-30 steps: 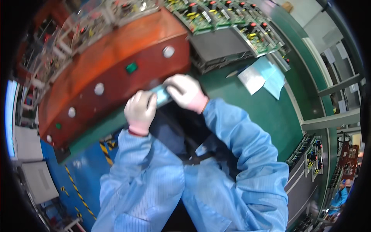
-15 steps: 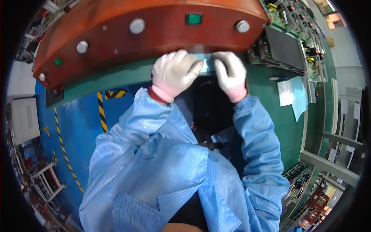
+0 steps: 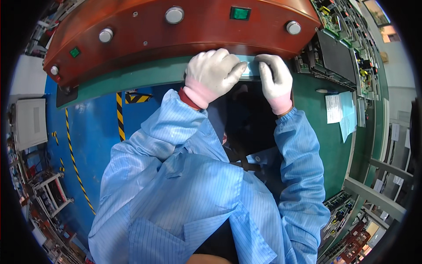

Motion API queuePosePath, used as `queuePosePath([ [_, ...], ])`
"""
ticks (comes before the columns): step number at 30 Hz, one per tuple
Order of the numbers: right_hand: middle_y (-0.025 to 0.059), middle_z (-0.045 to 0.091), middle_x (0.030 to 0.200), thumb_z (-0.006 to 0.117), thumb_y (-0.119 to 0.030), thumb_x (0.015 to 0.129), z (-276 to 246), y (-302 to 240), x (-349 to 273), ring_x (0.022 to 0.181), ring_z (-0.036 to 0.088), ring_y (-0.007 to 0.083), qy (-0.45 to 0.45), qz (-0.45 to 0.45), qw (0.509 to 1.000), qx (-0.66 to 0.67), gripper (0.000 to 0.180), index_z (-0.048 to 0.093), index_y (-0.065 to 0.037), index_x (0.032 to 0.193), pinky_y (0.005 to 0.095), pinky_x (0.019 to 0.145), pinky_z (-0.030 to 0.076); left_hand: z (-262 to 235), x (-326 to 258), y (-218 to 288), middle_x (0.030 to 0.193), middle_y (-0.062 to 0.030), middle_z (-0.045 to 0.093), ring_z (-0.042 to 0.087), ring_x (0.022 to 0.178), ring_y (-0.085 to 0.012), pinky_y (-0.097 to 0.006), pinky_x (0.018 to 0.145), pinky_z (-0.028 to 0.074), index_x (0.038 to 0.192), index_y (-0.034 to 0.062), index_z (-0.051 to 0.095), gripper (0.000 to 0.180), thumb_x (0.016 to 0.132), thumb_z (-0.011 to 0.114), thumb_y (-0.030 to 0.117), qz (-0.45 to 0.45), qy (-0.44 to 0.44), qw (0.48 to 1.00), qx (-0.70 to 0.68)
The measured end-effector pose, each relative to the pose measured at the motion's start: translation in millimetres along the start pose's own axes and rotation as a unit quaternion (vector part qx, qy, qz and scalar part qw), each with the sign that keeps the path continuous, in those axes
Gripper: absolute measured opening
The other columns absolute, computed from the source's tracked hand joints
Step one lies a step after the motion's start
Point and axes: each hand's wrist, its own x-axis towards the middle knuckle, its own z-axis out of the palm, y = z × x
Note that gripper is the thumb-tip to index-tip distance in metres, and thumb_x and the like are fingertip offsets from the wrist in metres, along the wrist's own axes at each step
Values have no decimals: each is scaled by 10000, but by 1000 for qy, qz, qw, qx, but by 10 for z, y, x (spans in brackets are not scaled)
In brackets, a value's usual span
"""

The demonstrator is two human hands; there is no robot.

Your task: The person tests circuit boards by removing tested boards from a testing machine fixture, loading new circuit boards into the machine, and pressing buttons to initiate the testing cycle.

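Both my hands wear white gloves with pink cuffs, at the bench edge just below a red-brown machine panel [image 3: 202, 31]. My left hand [image 3: 211, 72] has its fingers curled forward, tips hidden, with the thumb pointing right. Close by on the right, my right hand [image 3: 277, 81] bends its fingers inward, the thumb close to the index finger. In the gap between them shows a pale blue, shiny flat patch [image 3: 250, 69]; whether it is a separate piece or lit bench surface is unclear. What the fingers grip, if anything, is hidden.
The panel carries round silver buttons [image 3: 174, 15] and green switches [image 3: 240, 13]. On the right, circuit boards [image 3: 365, 66] stand in a rack beside a black flat unit [image 3: 336, 55]. A pen [image 3: 326, 91] and papers [image 3: 334, 108] lie on the green bench [image 3: 312, 132].
The whole view has shifted, so the panel, bench and hands appear farther right and the panel slightly higher. Both hands keep nearly the same pose against the bench edge.
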Motion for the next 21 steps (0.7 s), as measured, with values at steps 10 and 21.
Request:
queuePosePath([
  [10,68,715,968,617,-39,890,-25,-8,27,804,641,219,-10,10,1000,13,169,708,-32,1033,309,775,509,-33,30,6,732,-30,646,608,590,-228,-337,553,480,785,94,741,206,880,723,276,4,-2,1000,5],
  [21,90,698,1020,567,-26,939,-61,-24,38,844,614,191,-39,22,998,32,190,689,-6,1083,281,820,501,-33,28,-5,745,-28,646,601,596,-223,-334,563,475,792,101,742,186,863,731,272,-6,-19,1000,19],
])
